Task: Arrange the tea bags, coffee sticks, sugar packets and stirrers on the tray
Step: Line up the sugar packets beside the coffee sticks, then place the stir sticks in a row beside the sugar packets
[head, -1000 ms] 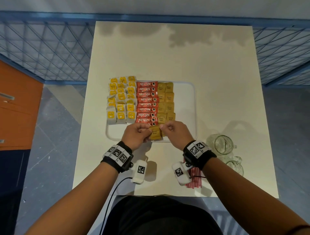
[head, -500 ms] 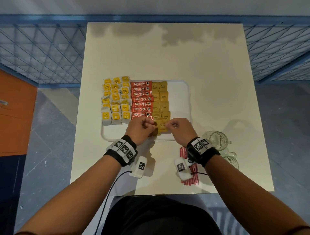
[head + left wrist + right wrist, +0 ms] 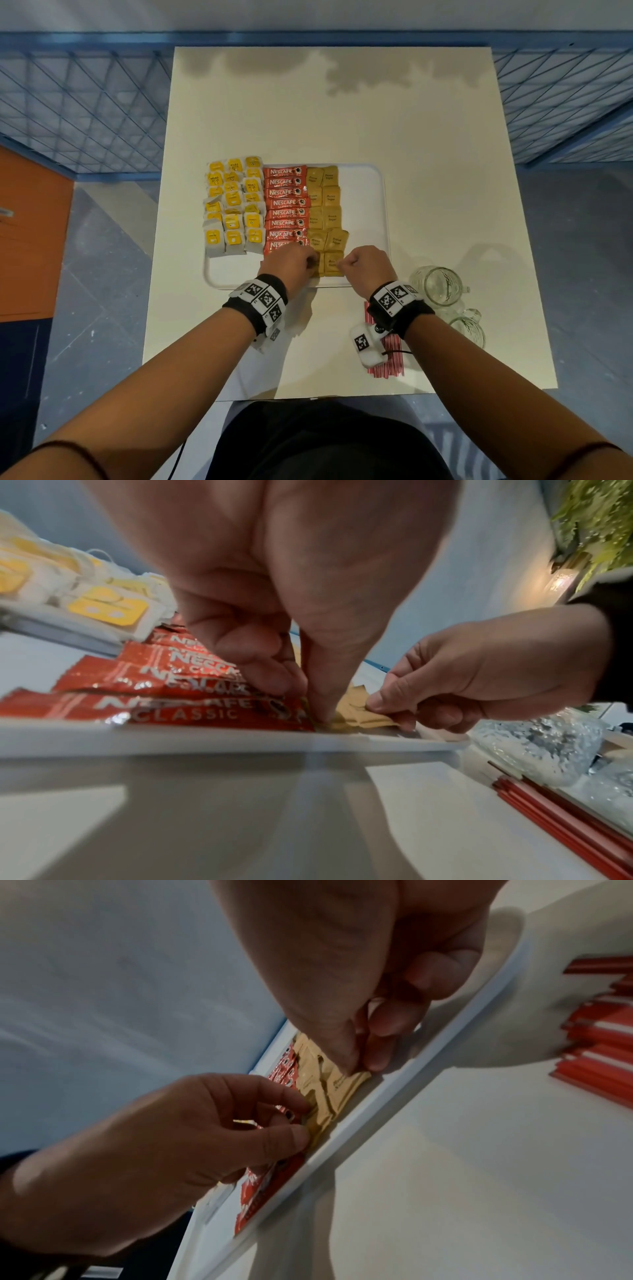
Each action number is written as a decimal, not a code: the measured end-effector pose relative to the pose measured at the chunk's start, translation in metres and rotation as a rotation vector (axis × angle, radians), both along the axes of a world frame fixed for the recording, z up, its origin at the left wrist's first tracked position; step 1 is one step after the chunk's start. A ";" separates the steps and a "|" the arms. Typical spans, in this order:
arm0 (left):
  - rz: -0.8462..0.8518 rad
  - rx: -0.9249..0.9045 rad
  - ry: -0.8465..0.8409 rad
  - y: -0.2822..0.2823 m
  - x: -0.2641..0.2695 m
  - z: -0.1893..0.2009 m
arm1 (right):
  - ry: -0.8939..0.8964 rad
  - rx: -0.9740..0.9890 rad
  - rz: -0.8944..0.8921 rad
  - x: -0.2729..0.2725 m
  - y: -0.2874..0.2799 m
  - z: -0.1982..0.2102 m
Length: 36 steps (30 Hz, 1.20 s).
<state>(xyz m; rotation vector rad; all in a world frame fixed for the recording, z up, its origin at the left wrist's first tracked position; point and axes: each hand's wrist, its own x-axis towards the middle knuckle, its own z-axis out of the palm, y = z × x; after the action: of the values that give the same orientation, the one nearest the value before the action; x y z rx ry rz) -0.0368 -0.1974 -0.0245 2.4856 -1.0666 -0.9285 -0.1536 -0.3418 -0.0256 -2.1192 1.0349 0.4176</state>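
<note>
A white tray (image 3: 364,205) holds yellow-tagged tea bags (image 3: 233,205) at the left, red coffee sticks (image 3: 284,202) in the middle and two columns of brown sugar packets (image 3: 323,205). Both hands are at the near end of the sugar columns. My left hand (image 3: 310,265) pinches the left edge of the nearest sugar packets (image 3: 322,1110) beside the last coffee stick (image 3: 185,712). My right hand (image 3: 340,265) pinches the right packet's (image 3: 363,718) near corner. The packets lie low on the tray. Red stirrers (image 3: 388,358) lie on the table under my right wrist.
Two clear glass mugs (image 3: 435,284) (image 3: 466,329) stand on the table right of the tray, close to my right wrist. The tray's right strip is bare white. The cream table (image 3: 342,120) stretches beyond the tray, with blue mesh fencing around it.
Both hands have moved forward from the tray's near rim, carrying the sugar packets down onto the tray at the near end of the sugar columns.
</note>
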 end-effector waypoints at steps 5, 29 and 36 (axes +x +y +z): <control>-0.015 0.009 0.001 0.000 0.000 -0.001 | 0.020 -0.038 0.037 0.002 0.001 0.003; -0.352 -0.122 0.081 0.007 -0.080 0.006 | 0.104 0.003 0.007 -0.145 0.010 0.031; -0.627 -0.193 -0.087 -0.010 -0.110 -0.004 | 0.181 -0.088 0.126 -0.157 0.021 0.025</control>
<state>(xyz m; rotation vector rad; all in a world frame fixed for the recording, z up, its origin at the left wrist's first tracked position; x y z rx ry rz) -0.1464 -0.2077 -0.0280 2.0715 -1.9239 -0.8153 -0.3102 -0.3206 -0.0003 -2.2657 1.0400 0.6457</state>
